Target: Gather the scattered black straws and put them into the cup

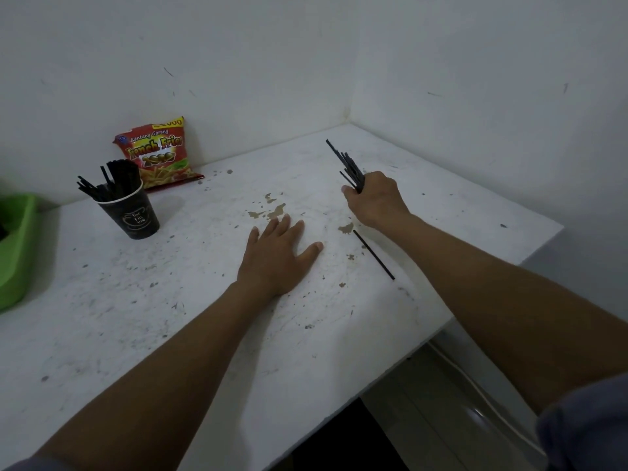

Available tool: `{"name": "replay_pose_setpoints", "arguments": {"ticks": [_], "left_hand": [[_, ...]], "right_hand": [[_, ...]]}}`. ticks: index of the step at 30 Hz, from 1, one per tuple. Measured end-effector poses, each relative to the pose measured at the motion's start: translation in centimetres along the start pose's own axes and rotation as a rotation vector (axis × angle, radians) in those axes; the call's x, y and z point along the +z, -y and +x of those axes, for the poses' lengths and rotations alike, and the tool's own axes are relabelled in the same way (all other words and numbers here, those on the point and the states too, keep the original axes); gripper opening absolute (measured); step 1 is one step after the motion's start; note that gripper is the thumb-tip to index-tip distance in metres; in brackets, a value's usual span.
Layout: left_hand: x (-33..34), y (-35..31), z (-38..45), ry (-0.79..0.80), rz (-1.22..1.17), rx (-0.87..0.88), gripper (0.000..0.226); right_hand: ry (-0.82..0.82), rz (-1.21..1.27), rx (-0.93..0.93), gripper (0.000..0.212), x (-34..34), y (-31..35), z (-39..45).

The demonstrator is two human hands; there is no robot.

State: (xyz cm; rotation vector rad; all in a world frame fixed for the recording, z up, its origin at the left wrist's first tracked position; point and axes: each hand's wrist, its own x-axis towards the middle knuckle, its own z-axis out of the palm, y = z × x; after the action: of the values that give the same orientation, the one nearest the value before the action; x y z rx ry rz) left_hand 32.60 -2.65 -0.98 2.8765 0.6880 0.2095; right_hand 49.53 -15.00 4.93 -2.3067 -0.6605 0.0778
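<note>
A bundle of black straws [347, 164] sticks up and away from the right hand [375, 202], whose fingers are curled round their lower ends above the far right part of the tabletop [170, 300]. One loose straw [373, 254] lies flat on the tabletop just beside the right wrist, on its near side, slanting toward the right edge. The left hand [280, 251] rests palm down on the tabletop with fingers straight and spread, holding nothing, between the loose straw and the cup [131, 209]. The dark paper cup stands upright at the far left, already holding many black straws. Behind it a red snack bag [159, 154] leans against the wall; a green tray [17, 246] sits at the left edge
</note>
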Motion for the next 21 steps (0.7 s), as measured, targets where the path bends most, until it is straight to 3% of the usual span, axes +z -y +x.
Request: {"name": "replay_pose_setpoints", "arguments": {"ticks": [4,8,14,21], "left_hand": [[-0.1,0.0,-0.1,0.009,-0.011,0.004,0.081],[-0.3,-0.1,-0.2,0.008,-0.014,-0.001,0.080],[-0.7,-0.5,-1.2,-0.013,-0.030,0.004,0.077],[-1.1,-0.6,-3.4,-0.035,-0.059,0.027,0.074]], "right_hand": [[0.274,-0.275,0.081,0.042,-1.5,0.3,-0.9],[0.383,-0.347,0.131,0.051,-2.3,0.6,-2.1],[0.498,-0.463,0.134,0.029,-3.2,2.3,-2.9],[0.516,-0.654,0.046,0.021,-2.6,4.1,-3.9]]}}
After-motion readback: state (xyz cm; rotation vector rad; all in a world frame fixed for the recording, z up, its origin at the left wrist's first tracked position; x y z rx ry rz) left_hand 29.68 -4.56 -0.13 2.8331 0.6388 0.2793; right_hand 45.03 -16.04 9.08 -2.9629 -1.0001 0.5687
